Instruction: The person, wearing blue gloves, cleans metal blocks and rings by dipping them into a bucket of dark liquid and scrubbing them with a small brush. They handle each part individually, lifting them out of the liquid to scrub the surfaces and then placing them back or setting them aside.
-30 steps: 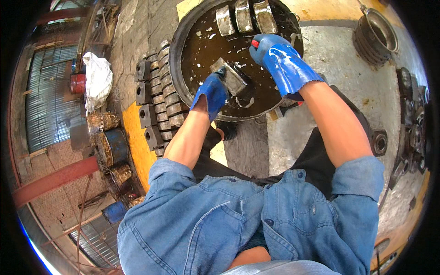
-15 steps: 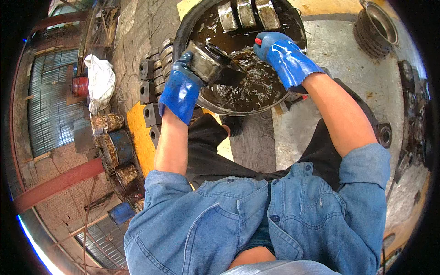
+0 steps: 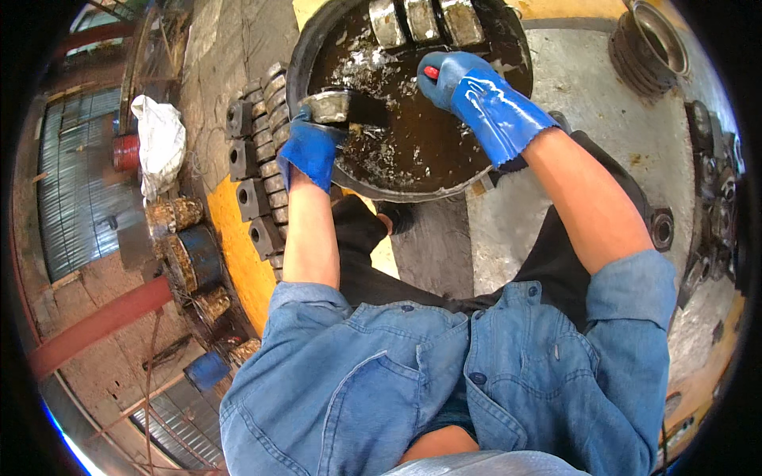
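A round black tub (image 3: 298, 67) of dark, dirty liquid stands in front of me. Near its left side my left hand (image 3: 311, 144), in a blue rubber glove, is closed on a wet metal block (image 3: 329, 105) whose dark right end dips toward the liquid. My right hand (image 3: 460, 83), gloved the same way, makes a fist over the liquid around a red handle (image 3: 431, 72). Only that handle's end shows; the rest of the tool is hidden by the glove. Three shiny metal blocks (image 3: 423, 20) sit side by side at the tub's far edge.
Rows of metal blocks (image 3: 254, 198) with round holes line the floor left of the tub. A rusty ringed metal cylinder (image 3: 651, 51) stands at far right. Dark metal parts (image 3: 710, 198) lie along the right edge. Farther left are a white sack (image 3: 161, 147) and rusty drums (image 3: 194, 258).
My left hand has moved slightly left and tilted the metal block lower toward the liquid. My right hand has shifted left with the red handle. The splashing below has calmed.
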{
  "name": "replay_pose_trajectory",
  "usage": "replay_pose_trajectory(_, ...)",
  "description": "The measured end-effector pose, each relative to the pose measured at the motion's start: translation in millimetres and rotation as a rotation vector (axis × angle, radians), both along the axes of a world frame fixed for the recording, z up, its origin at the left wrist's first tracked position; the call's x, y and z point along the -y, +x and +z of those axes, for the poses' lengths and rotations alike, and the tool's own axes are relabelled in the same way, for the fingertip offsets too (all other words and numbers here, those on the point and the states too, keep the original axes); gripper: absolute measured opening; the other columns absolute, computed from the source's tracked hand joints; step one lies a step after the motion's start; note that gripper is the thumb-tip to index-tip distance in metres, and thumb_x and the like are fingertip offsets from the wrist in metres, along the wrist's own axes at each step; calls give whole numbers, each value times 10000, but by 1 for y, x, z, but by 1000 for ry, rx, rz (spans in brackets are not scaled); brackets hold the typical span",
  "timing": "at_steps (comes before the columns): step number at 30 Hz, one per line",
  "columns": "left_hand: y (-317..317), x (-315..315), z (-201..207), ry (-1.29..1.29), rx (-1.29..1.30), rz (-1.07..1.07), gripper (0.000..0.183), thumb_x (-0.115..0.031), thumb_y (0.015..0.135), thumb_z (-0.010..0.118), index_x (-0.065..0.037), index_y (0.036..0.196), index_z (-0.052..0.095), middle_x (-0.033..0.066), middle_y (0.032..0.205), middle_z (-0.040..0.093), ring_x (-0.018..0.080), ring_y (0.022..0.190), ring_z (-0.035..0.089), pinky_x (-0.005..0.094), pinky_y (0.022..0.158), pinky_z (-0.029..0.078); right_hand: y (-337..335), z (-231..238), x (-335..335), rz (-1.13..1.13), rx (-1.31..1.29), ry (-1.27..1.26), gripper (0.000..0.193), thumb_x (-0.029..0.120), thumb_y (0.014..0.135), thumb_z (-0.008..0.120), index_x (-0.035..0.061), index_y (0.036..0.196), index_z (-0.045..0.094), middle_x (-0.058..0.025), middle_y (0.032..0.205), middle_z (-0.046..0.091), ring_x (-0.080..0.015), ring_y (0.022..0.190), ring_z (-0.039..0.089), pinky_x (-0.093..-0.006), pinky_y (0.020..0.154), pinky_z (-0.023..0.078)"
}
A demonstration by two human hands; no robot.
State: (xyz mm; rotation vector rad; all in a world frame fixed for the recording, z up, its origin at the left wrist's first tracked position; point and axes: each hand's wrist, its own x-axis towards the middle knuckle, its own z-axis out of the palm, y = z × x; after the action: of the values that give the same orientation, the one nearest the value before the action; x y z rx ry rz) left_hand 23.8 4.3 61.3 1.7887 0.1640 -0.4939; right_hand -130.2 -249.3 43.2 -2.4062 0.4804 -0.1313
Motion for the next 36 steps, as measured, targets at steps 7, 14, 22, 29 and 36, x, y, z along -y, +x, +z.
replay_pose_trajectory(7, -8, -35, 25, 1101, 462, -367, 651, -431, 702, 907, -162, 1274, 751, 202, 1199, 765, 383, 1129, 730, 435, 966, 579, 10, -6, -19, 91, 101, 93, 239, 365, 925, 713, 183, 1070, 764, -150, 973, 770, -373, 899, 738, -475, 819, 597)
replay_pose_trajectory(14, 7, -64, -13, 922, 518, -329, 563, -405, 861, 790, -167, 1361, 693, 237, 1177, 755, 410, 1119, 726, 485, 939, 588, 21, -15, -46, 132, 91, 188, 239, 250, 938, 760, 167, 1162, 777, -96, 1055, 794, -244, 941, 756, -372, 885, 595)
replay_pose_trajectory(22, -40, -41, 38, 566, 368, -312, 342, -235, 1066, 539, -50, 1316, 682, 181, 1307, 724, 316, 1191, 672, 369, 1010, 505, 23, -13, -69, 135, 342, 98, 248, 257, 944, 734, 177, 1176, 766, -100, 1187, 764, -329, 1067, 735, -399, 941, 595)
replay_pose_trajectory(29, -7, -75, -52, -348, 322, -202, 321, -216, 1056, 527, -68, 1308, 661, 100, 1258, 715, 233, 1164, 653, 346, 990, 535, 79, 11, -120, 153, 627, 66, 300, 150, 932, 751, 181, 1231, 754, -100, 1297, 730, -289, 1159, 725, -371, 999, 577)
replay_pose_trajectory(36, -7, -69, -37, -868, -193, 18, 316, -25, 967, 614, -52, 1282, 628, 86, 1209, 704, 182, 1098, 653, 316, 951, 547, 171, -9, -164, 20, 561, 37, 280, 264, 877, 763, 198, 1148, 790, -103, 1161, 774, -345, 1050, 743, -415, 958, 591)
